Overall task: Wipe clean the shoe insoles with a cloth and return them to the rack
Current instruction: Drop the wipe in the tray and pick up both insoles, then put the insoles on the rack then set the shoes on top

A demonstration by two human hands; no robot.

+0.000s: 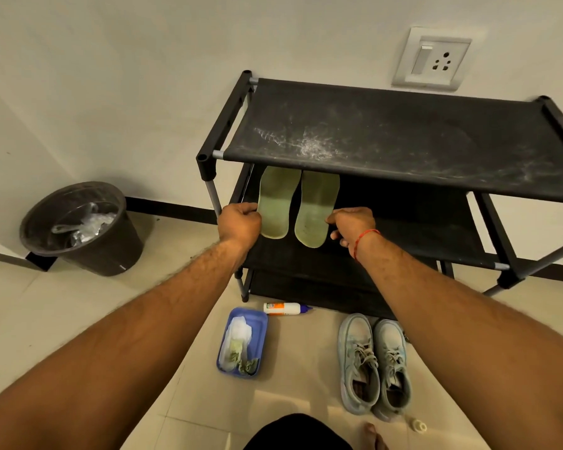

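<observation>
Two green insoles lie side by side on the middle shelf of the black shoe rack [403, 138], their toes under the dusty top shelf. My left hand [239, 224] pinches the left edge of the left insole [275, 203]. My right hand [351, 227] pinches the right edge of the right insole [314, 209]. A white and green soiled cloth [238, 347] lies in a blue tray [257, 323] on the floor in front of the rack.
A pair of pale blue sneakers [372, 362] stands on the tiled floor right of the tray. A glue bottle [285, 308] lies by the rack's foot. A dark bin [78, 227] stands at left by the wall. A small cap [418, 426] lies near my foot.
</observation>
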